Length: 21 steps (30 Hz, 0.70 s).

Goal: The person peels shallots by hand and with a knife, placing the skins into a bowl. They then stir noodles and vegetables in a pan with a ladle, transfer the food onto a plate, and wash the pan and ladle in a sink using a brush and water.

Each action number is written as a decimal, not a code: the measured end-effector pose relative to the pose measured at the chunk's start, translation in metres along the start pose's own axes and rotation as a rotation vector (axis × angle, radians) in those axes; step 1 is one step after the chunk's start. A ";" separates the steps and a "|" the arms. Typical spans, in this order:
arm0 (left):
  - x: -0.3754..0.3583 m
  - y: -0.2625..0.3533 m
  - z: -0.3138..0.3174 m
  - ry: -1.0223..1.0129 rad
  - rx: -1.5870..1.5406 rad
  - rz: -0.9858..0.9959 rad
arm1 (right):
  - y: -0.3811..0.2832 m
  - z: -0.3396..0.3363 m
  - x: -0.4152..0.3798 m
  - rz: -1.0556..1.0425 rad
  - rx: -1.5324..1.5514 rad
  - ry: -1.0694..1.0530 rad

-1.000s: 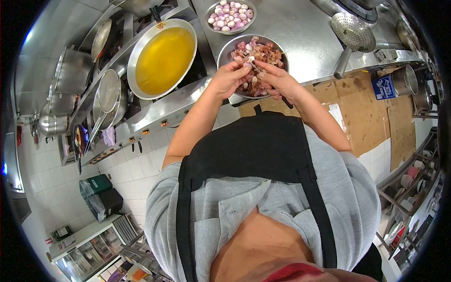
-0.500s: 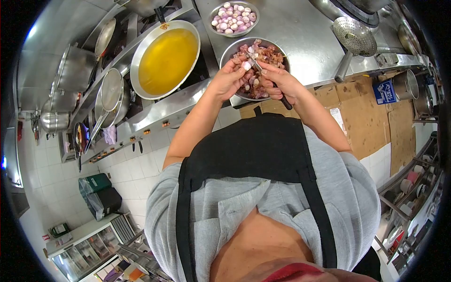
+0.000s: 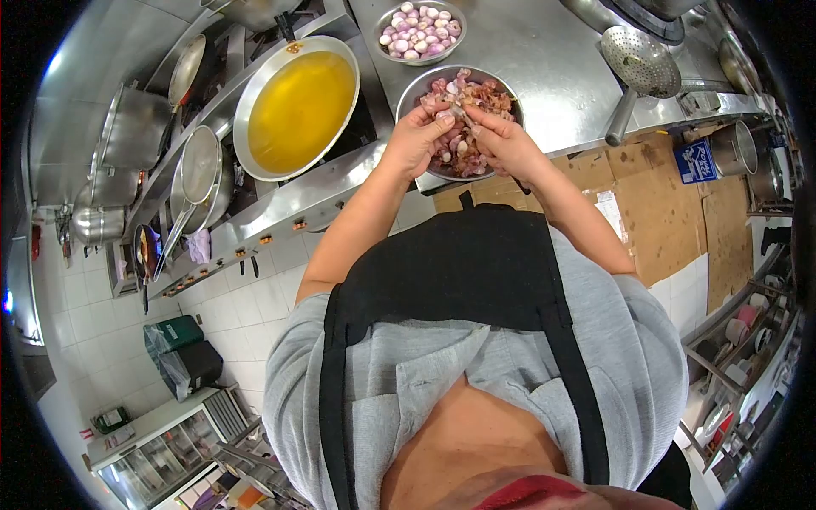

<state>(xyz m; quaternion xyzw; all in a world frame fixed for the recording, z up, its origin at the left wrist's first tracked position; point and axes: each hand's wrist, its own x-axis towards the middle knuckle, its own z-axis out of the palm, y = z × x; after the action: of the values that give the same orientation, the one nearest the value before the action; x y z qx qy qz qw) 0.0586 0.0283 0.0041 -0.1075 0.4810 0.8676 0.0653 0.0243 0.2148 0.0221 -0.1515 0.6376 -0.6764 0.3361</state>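
Note:
Over a metal bowl (image 3: 408, 87) of shallots and loose skins (image 3: 486, 95), both my hands meet. My left hand (image 3: 418, 140) pinches a small shallot (image 3: 445, 114) between thumb and fingers. My right hand (image 3: 505, 143) is closed round a small knife, whose dark handle (image 3: 520, 185) shows below the palm; its fingertips touch the shallot's side, and the blade is mostly hidden. Behind stands a second metal bowl (image 3: 422, 36) heaped with peeled white and purple shallots.
A wide pan (image 3: 241, 127) of yellow oil sits on the stove at the left. On the steel counter (image 3: 544, 76), a perforated skimmer (image 3: 641, 65) lies to the right. A strainer (image 3: 201, 166) and pots (image 3: 136, 127) stand further left.
My right fingertips have moved in against my left ones at the shallot. The knife has turned, so its blade and most of its handle no longer show.

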 end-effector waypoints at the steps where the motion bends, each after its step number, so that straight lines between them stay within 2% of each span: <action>1: -0.001 0.002 0.002 -0.033 -0.002 -0.002 | 0.000 -0.004 0.000 -0.001 0.000 0.002; 3: -0.003 0.008 0.006 -0.065 -0.004 -0.001 | -0.003 -0.011 -0.001 0.102 0.097 0.053; 7: -0.008 0.014 0.008 -0.097 -0.090 -0.046 | -0.013 -0.012 -0.004 0.118 0.110 0.065; 9: -0.006 0.011 0.006 -0.102 -0.099 -0.037 | -0.013 -0.012 -0.003 0.206 0.068 0.083; 18: 0.000 -0.001 -0.004 -0.065 -0.099 -0.052 | -0.012 0.006 -0.015 0.050 0.060 -0.129; 21: -0.001 0.001 -0.001 -0.067 -0.047 -0.057 | -0.005 0.002 -0.011 0.060 0.027 -0.104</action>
<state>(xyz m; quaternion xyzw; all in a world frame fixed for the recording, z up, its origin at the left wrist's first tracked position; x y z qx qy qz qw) 0.0592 0.0264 0.0048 -0.0934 0.4549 0.8796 0.1034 0.0323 0.2203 0.0293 -0.1627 0.6145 -0.6657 0.3909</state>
